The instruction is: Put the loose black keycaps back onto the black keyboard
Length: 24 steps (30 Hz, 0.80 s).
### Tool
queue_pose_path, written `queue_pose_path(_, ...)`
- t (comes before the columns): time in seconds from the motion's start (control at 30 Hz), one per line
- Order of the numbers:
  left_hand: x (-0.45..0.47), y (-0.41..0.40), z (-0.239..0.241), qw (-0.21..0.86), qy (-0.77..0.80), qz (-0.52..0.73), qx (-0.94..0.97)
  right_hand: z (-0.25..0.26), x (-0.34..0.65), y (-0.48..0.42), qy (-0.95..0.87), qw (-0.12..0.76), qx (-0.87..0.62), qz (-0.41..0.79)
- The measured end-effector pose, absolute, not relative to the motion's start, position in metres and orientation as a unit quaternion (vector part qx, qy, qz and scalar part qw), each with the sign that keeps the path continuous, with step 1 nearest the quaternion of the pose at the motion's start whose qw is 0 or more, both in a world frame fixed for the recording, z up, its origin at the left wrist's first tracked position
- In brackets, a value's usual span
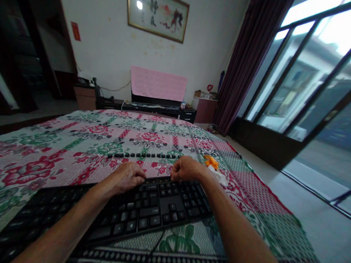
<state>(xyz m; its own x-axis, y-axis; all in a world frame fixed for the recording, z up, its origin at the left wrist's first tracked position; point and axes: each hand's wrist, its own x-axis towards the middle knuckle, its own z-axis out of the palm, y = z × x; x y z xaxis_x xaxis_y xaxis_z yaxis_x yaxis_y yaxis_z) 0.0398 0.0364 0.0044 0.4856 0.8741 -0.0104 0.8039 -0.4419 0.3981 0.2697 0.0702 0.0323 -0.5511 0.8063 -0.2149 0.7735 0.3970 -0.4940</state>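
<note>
A black keyboard (170, 203) lies on the patterned cloth, spanning the lower part of the head view. My left hand (128, 177) is closed with its fingers curled, resting at the keyboard's far edge; whether anything is between the fingers is hidden. My right hand (185, 169) is held in a pinch over the same edge, further right, and what it grips, if anything, is too small to make out. Beyond both hands, small black keycaps (148, 155) stand in a row on the cloth, its right end close to my right hand.
An orange cloth (211, 162) and a white crumpled tissue (219, 175) lie right of my right hand. A black cable (150, 252) runs from the keyboard toward me. The flowered cloth (81, 141) covers the table. Against the wall stands a screen under a pink cover (158, 83).
</note>
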Motion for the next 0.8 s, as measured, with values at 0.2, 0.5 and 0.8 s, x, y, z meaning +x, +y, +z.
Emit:
queue_pose_path(0.2, 0.041, 0.036, 0.004, 0.174, 0.502, 0.096, 0.842, 0.042, 0.263, 0.071, -0.798, -0.014, -0.493, 0.346)
queue_pose_path(0.5, 0.047, 0.025, 0.009, 0.158, 0.523, 0.11, 0.831, 0.037, 0.272, 0.073, -0.844, 0.023, -0.431, 0.317)
queue_pose_path(0.8, 0.058, 0.023, 0.012, 0.114, 0.52, 0.098, 0.841, 0.034, 0.282, 0.073, -0.79, 0.03, -0.474, 0.388)
